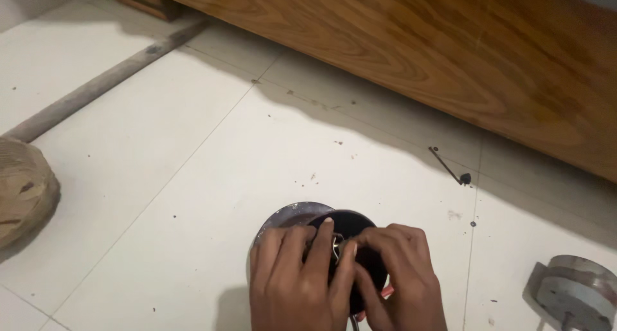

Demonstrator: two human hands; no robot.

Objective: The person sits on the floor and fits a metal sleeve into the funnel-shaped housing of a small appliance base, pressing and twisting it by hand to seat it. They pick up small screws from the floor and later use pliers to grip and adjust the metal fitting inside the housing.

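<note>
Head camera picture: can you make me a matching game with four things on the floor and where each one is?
Things:
1. round dark metal part
2. grey metal disc
3. long stick
4. thin black pin

Places:
A. far left, lying slantwise across the tiles
B. bottom right corner
C. bottom middle, under both hands, left hand and right hand
D. near the wooden furniture panel, right of middle

Pairs: 1-C, 2-B, 3-A, 4-D
</note>
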